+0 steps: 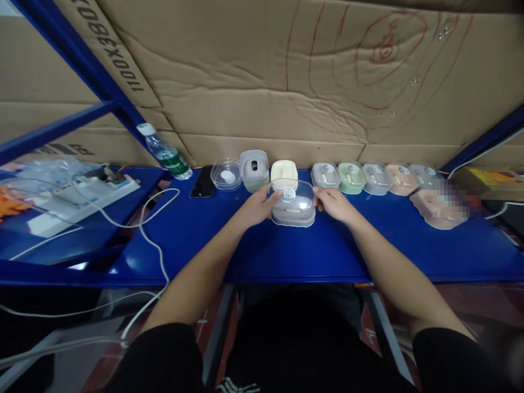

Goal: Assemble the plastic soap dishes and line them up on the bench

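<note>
In front of me is a clear plastic lid (302, 191) with a round sticker near its left side. My left hand (261, 207) grips its left edge, thumb beside the sticker. At the opposite edge, my right hand (332, 203) has its fingers closed. Under the lid sits a pale greyish box base (293, 219); whether the two touch all round I cannot tell. Just behind stands a cream piece (284, 170). To its left are a stack of grey and greenish box parts (254, 166) and several stacked clear lids (226, 174).
Several lidded boxes (351, 177) in pastel colours line the back right of the blue table (295, 256). A pinkish tray-like piece (436, 210) lies further right, partly blurred. At left are a phone (202, 182), a water bottle (168, 155), a power strip (85, 204) and white cables (158, 245).
</note>
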`<state>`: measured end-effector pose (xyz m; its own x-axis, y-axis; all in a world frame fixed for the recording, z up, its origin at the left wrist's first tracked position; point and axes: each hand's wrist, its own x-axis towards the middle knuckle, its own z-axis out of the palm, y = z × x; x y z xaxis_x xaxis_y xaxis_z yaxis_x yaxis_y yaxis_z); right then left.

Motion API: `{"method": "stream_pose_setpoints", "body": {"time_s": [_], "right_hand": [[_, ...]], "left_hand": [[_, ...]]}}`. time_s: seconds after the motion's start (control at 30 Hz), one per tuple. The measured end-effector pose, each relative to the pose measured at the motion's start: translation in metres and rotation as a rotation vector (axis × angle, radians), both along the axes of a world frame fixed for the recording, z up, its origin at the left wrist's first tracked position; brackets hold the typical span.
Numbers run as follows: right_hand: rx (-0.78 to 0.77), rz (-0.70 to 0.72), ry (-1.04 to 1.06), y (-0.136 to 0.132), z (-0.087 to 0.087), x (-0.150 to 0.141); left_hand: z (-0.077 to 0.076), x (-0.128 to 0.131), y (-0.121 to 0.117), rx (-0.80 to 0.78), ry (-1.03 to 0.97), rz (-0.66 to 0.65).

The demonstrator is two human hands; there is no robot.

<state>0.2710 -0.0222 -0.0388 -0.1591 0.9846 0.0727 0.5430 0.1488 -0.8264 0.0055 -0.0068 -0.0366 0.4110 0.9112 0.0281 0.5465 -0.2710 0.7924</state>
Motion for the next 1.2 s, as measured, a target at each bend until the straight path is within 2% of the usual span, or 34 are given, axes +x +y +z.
{"method": "stream_pose_setpoints", "body": {"time_s": [0.2, 0.4, 0.57, 0.8, 0.9, 1.0, 1.03, 1.1, 1.2], "right_hand": [[-0.003, 0.0, -0.247, -0.001, 0.0, 0.002], [-0.09, 0.022, -0.428, 0.006, -0.007, 0.004], [-0.091, 0.04, -0.476, 0.009, -0.012, 0.005], [-0.111, 0.034, -0.514, 0.01, -0.011, 0.005], [-0.04, -0.044, -0.568, 0.005, -0.007, 0.004], [0.21, -0.127, -0.557, -0.004, -0.001, -0.001], [0.313, -0.085, -0.526, -0.008, 0.001, -0.004], [0.487, 0.115, -0.457, -0.015, 0.005, -0.011], [0.571, 0.408, -0.443, -0.022, 0.007, -0.021]], "left_hand": [[0.003, -0.002, -0.002, -0.077, 0.235, -0.015], [0.002, 0.001, 0.0, -0.092, 0.417, -0.071], [0.001, 0.001, 0.0, -0.067, 0.446, -0.119], [0.001, 0.002, 0.002, 0.011, 0.478, -0.014], [0.001, 0.003, 0.002, 0.027, 0.492, -0.019], [-0.002, 0.004, 0.001, 0.059, 0.47, -0.025], [-0.004, 0.005, 0.001, 0.072, 0.449, -0.038], [-0.009, 0.005, 0.001, 0.09, 0.373, -0.083], [-0.016, 0.006, 0.004, 0.103, 0.223, -0.124]]}}
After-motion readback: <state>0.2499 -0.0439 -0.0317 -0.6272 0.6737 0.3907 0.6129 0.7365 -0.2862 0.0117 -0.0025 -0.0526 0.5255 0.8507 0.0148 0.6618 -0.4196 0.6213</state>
